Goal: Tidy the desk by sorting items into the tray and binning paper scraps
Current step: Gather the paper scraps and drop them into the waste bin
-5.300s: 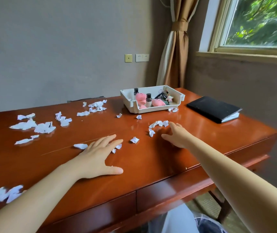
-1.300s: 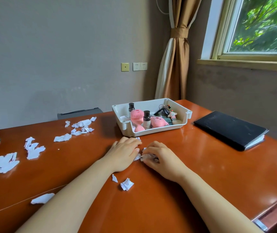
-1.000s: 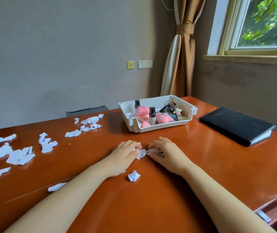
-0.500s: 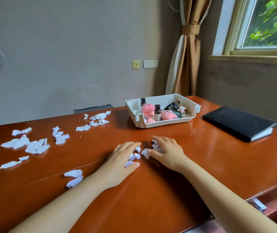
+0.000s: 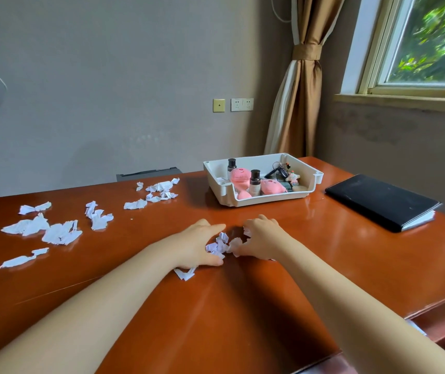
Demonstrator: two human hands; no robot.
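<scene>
Grey walls and a tied-back brown curtain stand behind the glossy reddish-brown wooden desk where we sit. Our left hand lies released on the wood, fingers straight, its inner edge touching a small heap of crumpled white paper scraps. Our right hand meets the heap from the other side, its fingers curled and pinching at the scraps. One torn white scrap lies just beside our left wrist. Other loose white paper pieces lie scattered well apart to the left and toward the far edge. Beyond our hands sits the white plastic tray, holding pink soft toys, small dark-capped bottles and a bunch of keys. A closed black notebook lies to the right of the tray.
</scene>
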